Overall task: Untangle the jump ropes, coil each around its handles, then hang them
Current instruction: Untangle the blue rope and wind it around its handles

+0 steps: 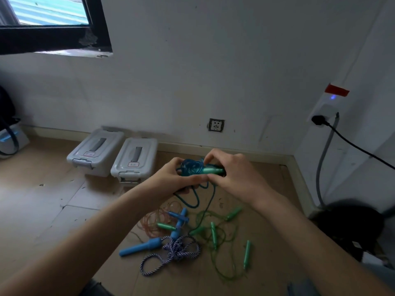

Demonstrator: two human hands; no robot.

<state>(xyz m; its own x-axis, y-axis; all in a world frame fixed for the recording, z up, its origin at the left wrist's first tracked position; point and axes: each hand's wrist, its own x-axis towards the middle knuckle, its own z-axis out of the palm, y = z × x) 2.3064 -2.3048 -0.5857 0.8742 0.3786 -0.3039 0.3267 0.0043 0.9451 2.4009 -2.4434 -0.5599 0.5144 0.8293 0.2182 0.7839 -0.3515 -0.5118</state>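
Both hands hold a blue jump rope (192, 167) up in front of me, most of it coiled around its teal handles. My left hand (168, 178) grips the coil from the left and my right hand (233, 174) pinches it from the right. A loose blue loop (193, 199) hangs below. On the floor lie a tangle of green ropes with green handles (213, 233), an orange rope (156, 221), and a purple-white braided rope (177, 251) with thick blue handles (139, 248).
Two grey lidded plastic boxes (96, 152) (135, 159) stand against the wall at the left. A wall socket (216, 125) sits low on the wall. At the right, a black cable (352, 144) runs from a plug; a dark object (350, 227) sits in the corner.
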